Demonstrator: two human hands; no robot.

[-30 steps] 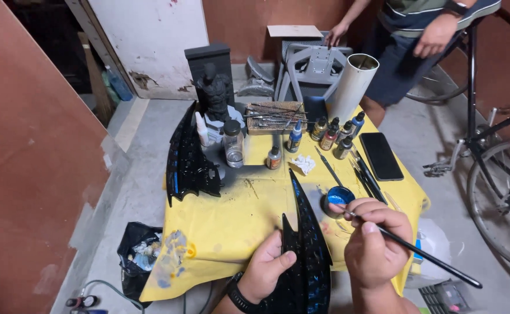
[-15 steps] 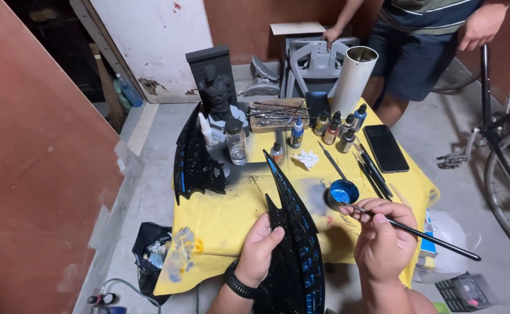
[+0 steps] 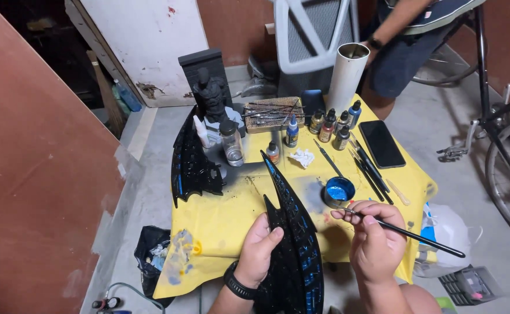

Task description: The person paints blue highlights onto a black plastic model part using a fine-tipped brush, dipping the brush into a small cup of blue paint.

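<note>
1. Bench (image 3: 220, 227), covered in yellow cloth: its near edge lies just ahead of both hands; bare cloth lies left of the black wing (image 3: 292, 244).
2. Left hand (image 3: 259, 250): fingers wrapped around the wing's left edge, holding it upright over the near edge.
3. Right hand (image 3: 374, 241): fingers pinching a paintbrush (image 3: 406, 232), tip beside the blue paint cup (image 3: 340, 190).

A black phone (image 3: 381, 143) lies screen-dark on the yellow cloth (image 3: 220, 221), right of small labelled paint bottles (image 3: 327, 125).
</note>
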